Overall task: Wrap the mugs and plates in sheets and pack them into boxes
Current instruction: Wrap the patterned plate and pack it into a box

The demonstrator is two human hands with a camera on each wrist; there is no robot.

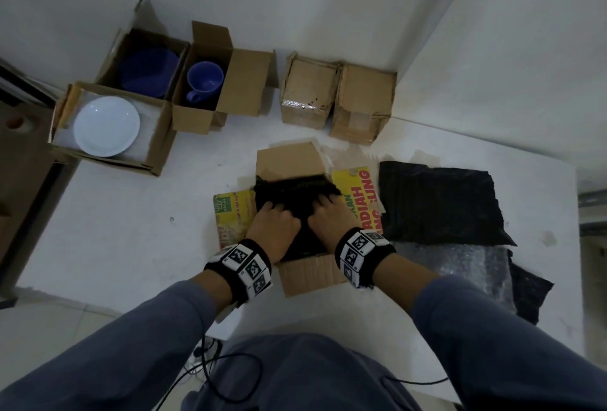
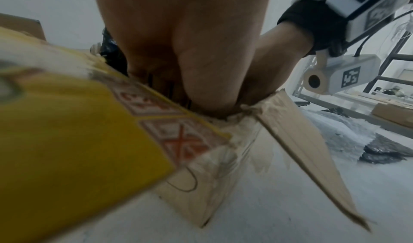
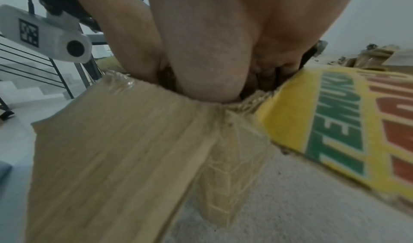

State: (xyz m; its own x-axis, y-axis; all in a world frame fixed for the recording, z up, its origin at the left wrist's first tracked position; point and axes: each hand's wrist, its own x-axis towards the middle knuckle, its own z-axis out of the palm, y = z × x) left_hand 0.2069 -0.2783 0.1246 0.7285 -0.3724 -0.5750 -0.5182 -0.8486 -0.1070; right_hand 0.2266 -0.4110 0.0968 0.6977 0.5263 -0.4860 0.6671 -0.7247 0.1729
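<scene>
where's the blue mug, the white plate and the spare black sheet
blue mug (image 1: 204, 79): head view, on its inside wall
white plate (image 1: 105, 126): head view, on its centre
spare black sheet (image 1: 440, 203): head view, on its middle

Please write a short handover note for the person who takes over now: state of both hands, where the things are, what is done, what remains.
Left hand and right hand: both down inside the open yellow-flapped box, on a black wrapped bundle; the grip is hidden.
Unwrapped, each in its own open box: white plate, blue plate, blue mug.
Two closed boxes stand behind.
Spare black sheet on the right.
Left: seat the bundle, close the flaps, wrap and pack the rest.
</scene>
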